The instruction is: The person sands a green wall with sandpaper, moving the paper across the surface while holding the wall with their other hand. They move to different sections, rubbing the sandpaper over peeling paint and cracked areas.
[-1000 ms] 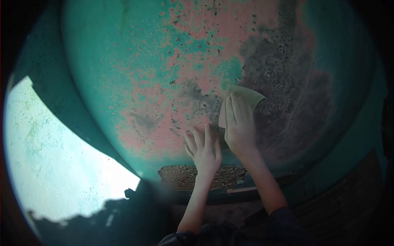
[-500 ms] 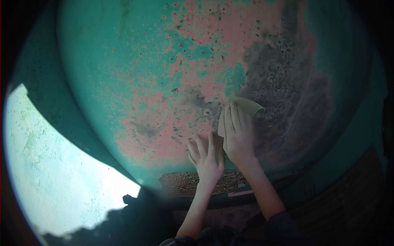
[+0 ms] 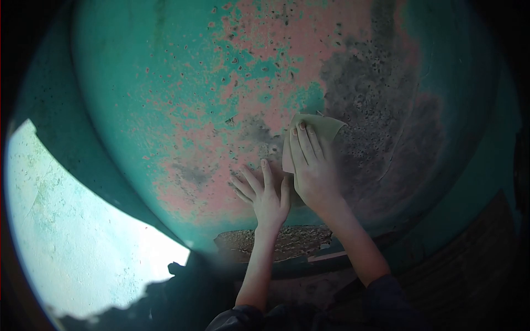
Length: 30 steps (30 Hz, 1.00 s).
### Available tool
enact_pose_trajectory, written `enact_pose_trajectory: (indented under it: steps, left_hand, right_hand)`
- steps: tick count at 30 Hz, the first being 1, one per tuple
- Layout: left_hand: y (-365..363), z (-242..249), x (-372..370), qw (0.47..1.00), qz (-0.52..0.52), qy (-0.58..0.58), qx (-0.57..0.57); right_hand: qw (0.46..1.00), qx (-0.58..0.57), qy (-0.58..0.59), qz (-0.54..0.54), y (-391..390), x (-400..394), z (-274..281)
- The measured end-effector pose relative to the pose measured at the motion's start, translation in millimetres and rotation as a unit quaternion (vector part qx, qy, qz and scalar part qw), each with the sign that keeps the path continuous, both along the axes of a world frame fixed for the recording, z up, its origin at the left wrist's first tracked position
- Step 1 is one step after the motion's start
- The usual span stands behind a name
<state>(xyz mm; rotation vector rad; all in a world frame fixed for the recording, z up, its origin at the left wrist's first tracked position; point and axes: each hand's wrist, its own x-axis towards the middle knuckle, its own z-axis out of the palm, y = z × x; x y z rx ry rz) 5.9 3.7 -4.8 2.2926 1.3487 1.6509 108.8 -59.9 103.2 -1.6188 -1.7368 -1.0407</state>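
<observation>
A large curved panel fills the view, its green paint worn through to pink and dark grey patches with small pits. My right hand presses a pale sheet of sandpaper against the panel, at the border of pink and grey. Its fingers lie together over the sheet, whose top and right corner stick out past them. Just left and lower, my left hand rests on the pink area with spread fingers and holds nothing.
Below the hands is a rough brown exposed strip along the panel's lower edge. A brightly lit pale surface lies at lower left, beyond the panel's dark rim. Dark, ridged material is at lower right.
Both hands have moved up and slightly left across the panel. The sandpaper has shifted along under my right hand; my left hand's fingers stay spread.
</observation>
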Motion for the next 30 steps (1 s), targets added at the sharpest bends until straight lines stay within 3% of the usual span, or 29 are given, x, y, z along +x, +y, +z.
enact_pose_trajectory:
  steps: [4, 10, 16, 19, 22, 28, 30]
  left_hand:
    - [15, -12, 4, 0.999, 0.005, 0.032, -0.035]
    - [21, -18, 6, 0.998, -0.003, 0.036, -0.056]
    - [28, -29, 6, 0.998, 0.005, 0.051, -0.027]
    - [26, -28, 10, 0.999, 0.019, 0.033, -0.001]
    - [23, -24, 8, 0.999, 0.005, 0.034, -0.025]
    - [26, -27, 6, 0.998, 0.002, 0.049, -0.035]
    - [27, -29, 8, 0.998, 0.003, 0.044, -0.032]
  right_hand:
    - [1.0, -0.005, -0.003, -0.026, -2, 16, -61]
    - [0.999, 0.03, 0.032, 0.002, 9, -14, 0]
    - [1.0, 0.009, 0.013, -0.016, 9, 4, -58]
    - [0.999, 0.02, 0.029, 0.016, 12, -10, -3]
    - [0.999, 0.009, 0.025, 0.023, 11, -13, 4]
    - [0.999, -0.008, 0.031, -0.03, 1, 2, -57]
    - [0.999, 0.006, 0.03, -0.032, 2, -6, -15]
